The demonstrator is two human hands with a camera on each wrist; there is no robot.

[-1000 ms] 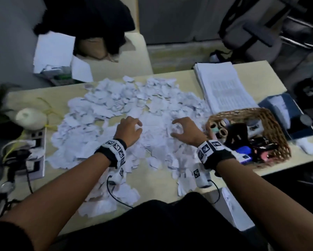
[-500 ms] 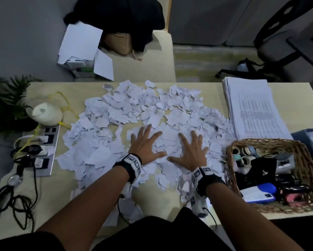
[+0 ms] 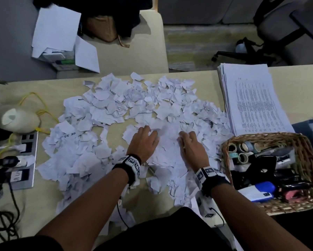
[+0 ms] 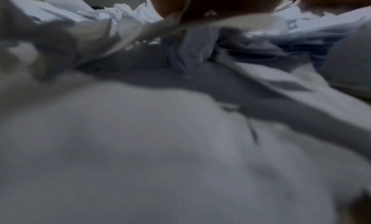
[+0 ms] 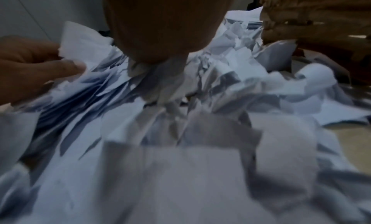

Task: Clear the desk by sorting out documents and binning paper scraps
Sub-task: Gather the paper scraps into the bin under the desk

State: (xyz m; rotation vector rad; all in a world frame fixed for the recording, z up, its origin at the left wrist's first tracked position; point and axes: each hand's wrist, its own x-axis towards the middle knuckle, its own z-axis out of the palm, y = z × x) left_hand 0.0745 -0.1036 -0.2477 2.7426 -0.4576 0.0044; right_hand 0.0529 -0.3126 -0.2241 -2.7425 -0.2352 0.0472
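A wide heap of torn white paper scraps (image 3: 116, 109) covers the middle of the beige desk (image 3: 296, 84). My left hand (image 3: 145, 140) and right hand (image 3: 190, 145) lie side by side on the near part of the heap. Their fingers curl down into the scraps and bunch a mound between them. The right wrist view shows my palm (image 5: 164, 24) over crumpled scraps (image 5: 200, 164), with left-hand fingers (image 5: 40, 65) pinching paper. In the left wrist view, blurred scraps (image 4: 160, 148) fill the frame. A neat stack of printed documents (image 3: 251, 98) lies at the far right.
A wicker basket (image 3: 305, 160) of tape rolls and stationery stands right of my right wrist. A power strip (image 3: 25, 160) with cables and a white rounded object (image 3: 16, 118) sit at the left. Loose sheets (image 3: 56, 31) lie on a second table behind; an office chair (image 3: 287, 24) stands beyond.
Half a second ago both hands lay flat with fingers spread on the scraps. Now the fingers have curled in and drawn scraps together between the hands.
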